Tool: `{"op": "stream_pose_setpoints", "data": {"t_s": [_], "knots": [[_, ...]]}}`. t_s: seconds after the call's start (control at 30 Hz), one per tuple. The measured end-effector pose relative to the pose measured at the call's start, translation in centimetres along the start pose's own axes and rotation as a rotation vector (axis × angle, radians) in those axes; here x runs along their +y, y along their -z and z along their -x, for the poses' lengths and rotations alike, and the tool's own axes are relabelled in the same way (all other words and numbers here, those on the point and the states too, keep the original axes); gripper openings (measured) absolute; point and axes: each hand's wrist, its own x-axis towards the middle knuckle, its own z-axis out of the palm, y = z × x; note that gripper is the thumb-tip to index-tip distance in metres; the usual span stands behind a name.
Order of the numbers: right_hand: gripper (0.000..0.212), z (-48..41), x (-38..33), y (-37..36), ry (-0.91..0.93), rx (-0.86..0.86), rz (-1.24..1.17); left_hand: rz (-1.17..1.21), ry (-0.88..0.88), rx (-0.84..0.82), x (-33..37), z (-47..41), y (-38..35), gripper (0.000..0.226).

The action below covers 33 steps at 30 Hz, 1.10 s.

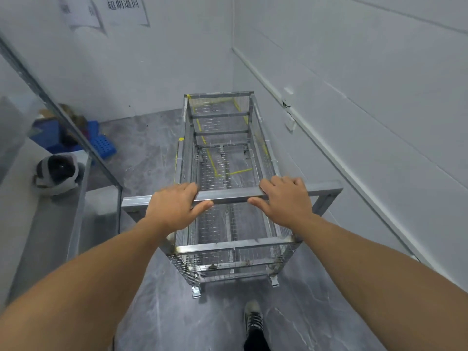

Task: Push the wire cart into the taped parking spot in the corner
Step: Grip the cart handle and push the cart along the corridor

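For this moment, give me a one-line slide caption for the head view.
Both hands, left and right, grip the wire cart's handle bar, cart partly over the yellow taped spot.

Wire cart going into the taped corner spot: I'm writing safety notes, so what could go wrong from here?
1. The wire cart runs close along the right wall, where a small fitting sticks out; the frame might scrape or snag it.
2. The yellow tape shows only through the mesh, so the cart could stop crooked or outside the lines.
3. Both hands grip the handle bar; pushing too hard could ram the back wall.
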Motion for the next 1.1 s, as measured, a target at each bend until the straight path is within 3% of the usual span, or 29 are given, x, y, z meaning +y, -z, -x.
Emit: {"op": "stream_pose_setpoints", "data": {"t_s": [0.53,1.1], "knots": [[0.062,-16.9,5.3,-5.3,0.013,0.039,0.03,0.002,-0.003,0.024,-7.0,-17.0,-3.2,0.063],[0.063,-35.9,11.2,-10.7,0.018,0.04,0.021,-0.027,0.004,0.026,-14.2,-35.8,-5.7,0.057]]}}
